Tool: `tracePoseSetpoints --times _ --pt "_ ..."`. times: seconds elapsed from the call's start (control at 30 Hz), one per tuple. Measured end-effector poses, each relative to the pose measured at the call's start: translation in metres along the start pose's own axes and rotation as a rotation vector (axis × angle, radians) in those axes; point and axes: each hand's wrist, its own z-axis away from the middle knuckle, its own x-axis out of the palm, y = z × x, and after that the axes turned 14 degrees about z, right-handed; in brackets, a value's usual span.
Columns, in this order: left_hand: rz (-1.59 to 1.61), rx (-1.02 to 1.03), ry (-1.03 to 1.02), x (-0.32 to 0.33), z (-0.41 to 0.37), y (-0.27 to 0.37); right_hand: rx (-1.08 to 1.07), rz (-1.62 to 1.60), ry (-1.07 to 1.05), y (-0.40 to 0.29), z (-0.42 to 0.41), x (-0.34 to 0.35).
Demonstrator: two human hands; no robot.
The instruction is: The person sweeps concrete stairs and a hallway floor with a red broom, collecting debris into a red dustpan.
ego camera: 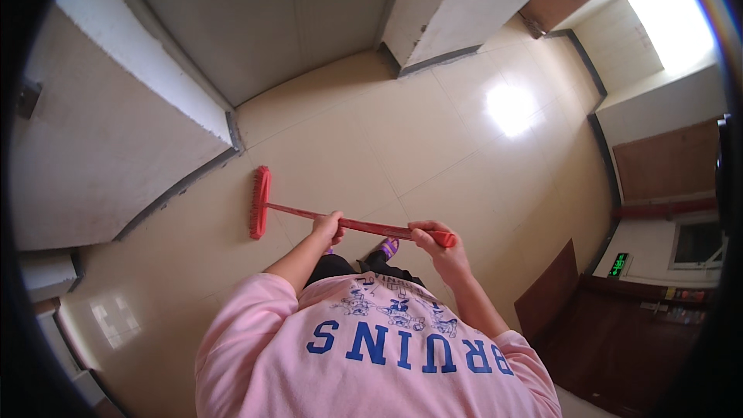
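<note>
A red push broom (371,226) slants across the floor before me, held in both hands. My left hand (329,228) is wrapped around the middle of its handle. Close to the handle's top end, my right hand (440,248) grips it with the thumb along the near side. The broom head (262,202) is off to the left on the tiled floor (348,151), its red bristles turned toward the left wall. Below the handle a foot in a purple sandal (390,247) shows; the other foot is mostly hidden by my left arm and black trousers.
A white wall with a dark skirting (174,193) stands left of the broom head. Ahead are a grey door (273,17) and a wall corner (398,67). A dark brown open door (621,337) and a lit green sign (619,265) are at the right.
</note>
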Motion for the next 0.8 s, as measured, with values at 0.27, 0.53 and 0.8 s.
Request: tracePoseSetpoints --times 0.27,0.53,0.8 --pt "-0.209 -0.063 -0.219 0.176 0.019 -0.042 0.021 -0.003 0.406 0.03 0.042 -0.131" --pt "-0.429 -0.231 -0.523 0.318 0.045 -0.112 0.011 0.063 0.694 0.054 0.111 -0.218" --pt "-0.535 -0.392 -0.771 0.362 0.078 -0.146 -0.122 0.31 0.904 0.043 0.149 -0.224"
